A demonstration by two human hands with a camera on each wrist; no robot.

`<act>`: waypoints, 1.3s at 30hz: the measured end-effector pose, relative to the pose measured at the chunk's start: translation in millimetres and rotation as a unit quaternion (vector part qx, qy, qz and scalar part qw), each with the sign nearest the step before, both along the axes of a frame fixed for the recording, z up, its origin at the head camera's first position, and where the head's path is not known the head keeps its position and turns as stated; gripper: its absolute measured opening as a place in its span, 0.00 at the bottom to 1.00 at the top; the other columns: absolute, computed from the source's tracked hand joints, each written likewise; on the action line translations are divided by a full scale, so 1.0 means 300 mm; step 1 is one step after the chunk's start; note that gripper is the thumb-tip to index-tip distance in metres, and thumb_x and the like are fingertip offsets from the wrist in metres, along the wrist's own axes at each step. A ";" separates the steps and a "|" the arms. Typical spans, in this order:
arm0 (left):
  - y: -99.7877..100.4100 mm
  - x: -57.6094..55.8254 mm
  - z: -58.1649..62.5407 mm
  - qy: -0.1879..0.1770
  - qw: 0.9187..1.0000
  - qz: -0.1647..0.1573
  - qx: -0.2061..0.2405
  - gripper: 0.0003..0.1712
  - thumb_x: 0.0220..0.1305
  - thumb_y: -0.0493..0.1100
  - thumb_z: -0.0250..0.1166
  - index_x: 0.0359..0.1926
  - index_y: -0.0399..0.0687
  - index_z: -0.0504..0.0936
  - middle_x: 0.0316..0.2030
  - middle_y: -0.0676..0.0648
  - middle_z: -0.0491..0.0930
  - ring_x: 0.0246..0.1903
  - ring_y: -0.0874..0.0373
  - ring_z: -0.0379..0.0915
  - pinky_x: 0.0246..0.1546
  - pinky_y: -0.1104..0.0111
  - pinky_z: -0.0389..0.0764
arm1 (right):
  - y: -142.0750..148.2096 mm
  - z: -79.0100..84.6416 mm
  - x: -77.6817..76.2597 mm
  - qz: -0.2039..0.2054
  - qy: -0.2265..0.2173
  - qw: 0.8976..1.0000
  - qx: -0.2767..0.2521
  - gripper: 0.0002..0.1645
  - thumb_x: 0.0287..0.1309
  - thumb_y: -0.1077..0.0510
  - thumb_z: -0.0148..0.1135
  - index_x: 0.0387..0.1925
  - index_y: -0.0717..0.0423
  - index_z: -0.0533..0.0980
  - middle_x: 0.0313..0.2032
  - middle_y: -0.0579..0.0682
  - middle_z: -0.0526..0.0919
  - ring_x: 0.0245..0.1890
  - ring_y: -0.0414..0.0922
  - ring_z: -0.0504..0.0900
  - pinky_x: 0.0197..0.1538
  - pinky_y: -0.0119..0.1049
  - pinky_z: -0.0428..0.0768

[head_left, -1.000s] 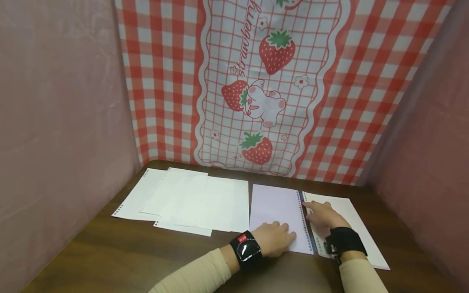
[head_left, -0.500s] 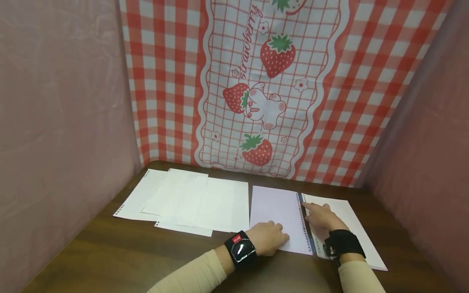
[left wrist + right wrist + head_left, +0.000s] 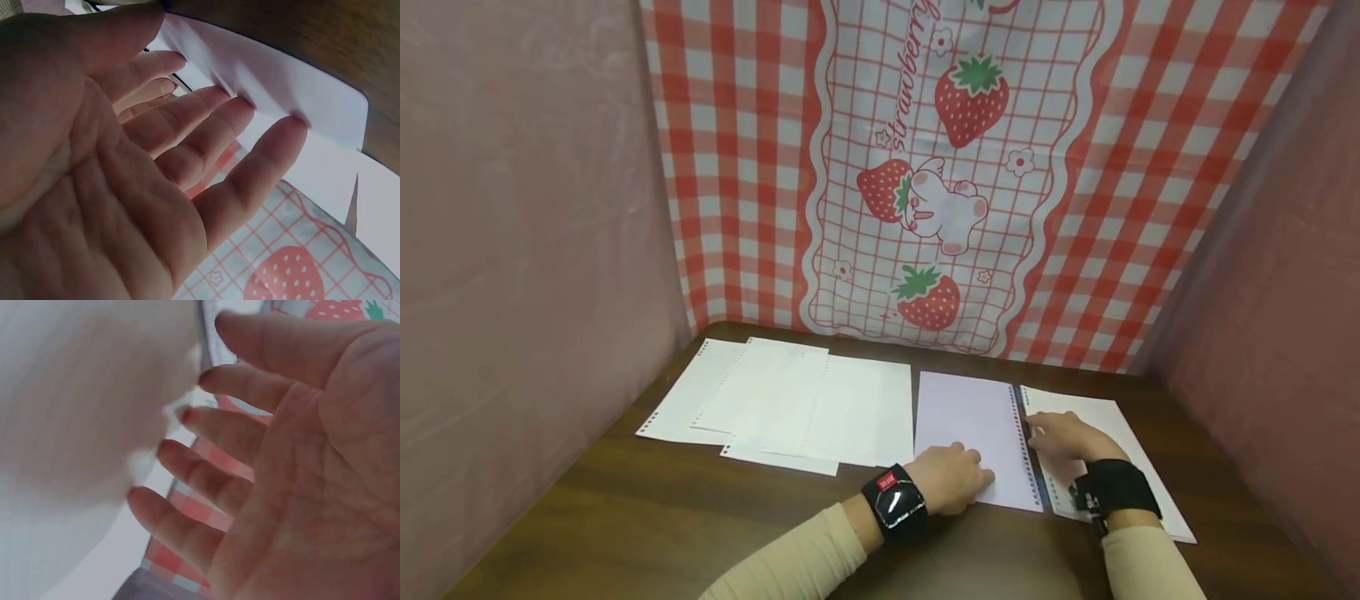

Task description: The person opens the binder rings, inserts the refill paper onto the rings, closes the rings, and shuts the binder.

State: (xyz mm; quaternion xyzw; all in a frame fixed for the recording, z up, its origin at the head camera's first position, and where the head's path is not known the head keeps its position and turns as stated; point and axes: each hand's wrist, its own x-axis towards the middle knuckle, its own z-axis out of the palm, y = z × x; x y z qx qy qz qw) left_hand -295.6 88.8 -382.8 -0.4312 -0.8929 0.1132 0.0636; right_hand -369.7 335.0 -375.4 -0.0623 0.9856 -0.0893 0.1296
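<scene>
A ring-bound notebook lies spread flat, with a pale lilac page [image 3: 966, 417] on its left side and a white page [image 3: 1097, 421] on its right. Its dark binding strip [image 3: 1036, 467] runs between them. My left hand [image 3: 953, 478] rests its fingertips on the lower part of the lilac page; in the left wrist view these fingers [image 3: 262, 162] are spread and slightly bent against the sheet. My right hand [image 3: 1067, 435] touches the white page close to the binding, fingertips near the ring holes. Seen from the right wrist, its fingers [image 3: 187, 519] reach loosely onto the page.
Several loose white sheets [image 3: 857, 408] with punched holes overlap on the left of the brown wooden table [image 3: 625, 517]. A red checked strawberry cloth [image 3: 925, 208] hangs behind the table. Pinkish fabric walls [image 3: 527, 250] stand at both sides.
My left hand has shifted slightly left along the lower edge of the lilac page. My right hand has drawn back a little from the binding. The notebook and loose sheets lie as before.
</scene>
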 end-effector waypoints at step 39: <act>-0.375 -0.181 0.113 -0.177 0.939 0.277 0.099 0.53 0.54 0.68 0.73 0.76 0.54 0.65 0.72 0.38 0.66 0.67 0.40 0.69 0.64 0.46 0.75 | -0.206 0.069 0.030 -0.013 -0.107 0.841 -0.530 0.43 0.78 0.39 0.42 0.78 0.63 0.48 0.76 0.68 0.57 0.76 0.65 0.60 0.74 0.57 0.65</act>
